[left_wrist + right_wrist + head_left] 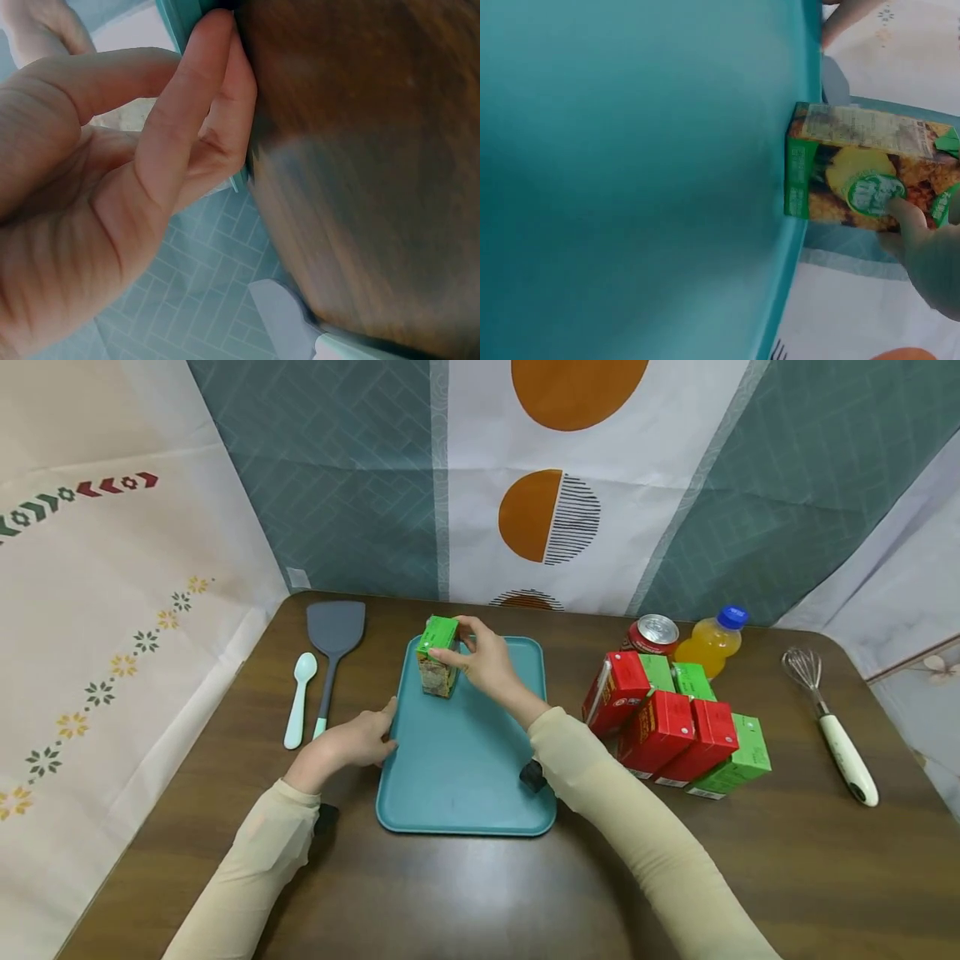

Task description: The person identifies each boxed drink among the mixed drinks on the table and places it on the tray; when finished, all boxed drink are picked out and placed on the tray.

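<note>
Our right hand (491,667) pinches an upright green-topped carton (437,677) at the far left of the teal tray (465,777); our left hand (351,741) touches the tray's left rim, whether gripping we cannot tell.

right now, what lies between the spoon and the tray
In the head view, the spatula lies between the spoon and the tray; the left hand is there too, touching the tray.

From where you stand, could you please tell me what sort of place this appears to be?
Probably a staged, kitchen-like corner: a whisk and spatula lie on a table, and a patterned cloth hangs behind it.
</note>
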The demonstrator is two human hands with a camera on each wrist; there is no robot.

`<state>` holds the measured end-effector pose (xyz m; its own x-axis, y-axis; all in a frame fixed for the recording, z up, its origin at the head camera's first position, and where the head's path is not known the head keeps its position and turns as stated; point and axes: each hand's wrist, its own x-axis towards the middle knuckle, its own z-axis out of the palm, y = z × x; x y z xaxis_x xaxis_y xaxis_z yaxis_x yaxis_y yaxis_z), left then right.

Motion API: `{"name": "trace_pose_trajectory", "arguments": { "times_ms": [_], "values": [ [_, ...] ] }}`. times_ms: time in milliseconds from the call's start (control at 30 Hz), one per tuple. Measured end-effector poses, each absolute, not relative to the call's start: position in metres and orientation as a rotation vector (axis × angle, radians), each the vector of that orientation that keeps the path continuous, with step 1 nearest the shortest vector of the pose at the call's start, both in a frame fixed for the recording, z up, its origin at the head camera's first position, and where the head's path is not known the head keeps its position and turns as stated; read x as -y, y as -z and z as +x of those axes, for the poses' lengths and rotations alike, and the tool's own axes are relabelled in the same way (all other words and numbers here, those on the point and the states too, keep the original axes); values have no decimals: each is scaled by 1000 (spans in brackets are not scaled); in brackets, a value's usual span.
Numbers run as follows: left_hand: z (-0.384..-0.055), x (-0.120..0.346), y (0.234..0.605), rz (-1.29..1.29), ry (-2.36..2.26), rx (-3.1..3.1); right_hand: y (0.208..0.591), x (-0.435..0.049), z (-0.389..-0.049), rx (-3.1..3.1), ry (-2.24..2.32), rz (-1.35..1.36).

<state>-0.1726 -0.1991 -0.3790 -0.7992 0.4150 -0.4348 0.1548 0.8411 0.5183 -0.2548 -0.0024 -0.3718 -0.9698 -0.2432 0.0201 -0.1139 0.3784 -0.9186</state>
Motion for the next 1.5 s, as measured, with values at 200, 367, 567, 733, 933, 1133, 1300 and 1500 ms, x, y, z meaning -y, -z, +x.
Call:
{"name": "trace_pose_trajectory", "arguments": {
  "times_ms": [200, 367, 567, 733, 933, 1133, 1300, 1500],
  "values": [
    [-163, 200, 382, 437, -610, -2483, 376, 8, -254, -2483, 1479, -486],
    [-166, 198, 381, 455, -612, -2498, 364, 9, -259, -2439, 1401, -461],
    [-169, 200, 381, 453, -591, -2496, 359, 15, -261, -2434, 1361, -413],
    [-172, 198, 380, 440, -584, -2493, 356, 15, -264, -2429, 1340, -404],
    [-173, 195, 378, 422, -590, -2480, 356, 8, -259, -2471, 1427, -443],
    [-174, 194, 378, 404, -611, -2468, 348, -7, -244, -2454, 1694, -578],
    [-175, 195, 379, 399, -599, -2472, 336, -26, -224, -2490, 1717, -688],
    [-176, 196, 378, 387, -600, -2476, 313, -61, -197, -2564, 1572, -930]
  ]
}}
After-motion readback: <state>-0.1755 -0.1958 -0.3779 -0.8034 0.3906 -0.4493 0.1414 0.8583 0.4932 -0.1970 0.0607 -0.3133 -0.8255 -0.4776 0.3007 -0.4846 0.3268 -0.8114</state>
